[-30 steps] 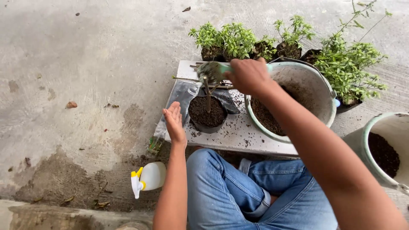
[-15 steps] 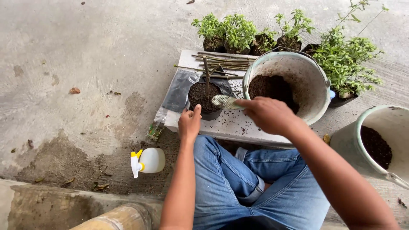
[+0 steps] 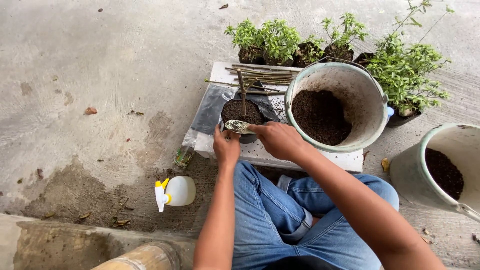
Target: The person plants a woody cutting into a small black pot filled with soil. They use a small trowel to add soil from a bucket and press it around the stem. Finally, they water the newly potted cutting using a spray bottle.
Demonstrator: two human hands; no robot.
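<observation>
We see a small black pot (image 3: 242, 114) full of dark soil standing on a white surface (image 3: 310, 157), with a bare cutting (image 3: 242, 97) upright in it. Our right hand (image 3: 280, 140) sits just right of the pot, clenched on a small trowel (image 3: 239, 126) whose blade lies over the pot's near rim. Our left hand (image 3: 226, 147) rests against the pot's near side, fingers cupping it. Behind the pot lies a bundle of sticks (image 3: 260, 76). Right of the pot stands a large bucket of soil (image 3: 335, 107). Beyond the pot, leafy seedlings (image 3: 280, 40) line up. Left and nearer than the pot, a spray bottle (image 3: 175, 192) lies on the concrete floor (image 3: 100, 75).
</observation>
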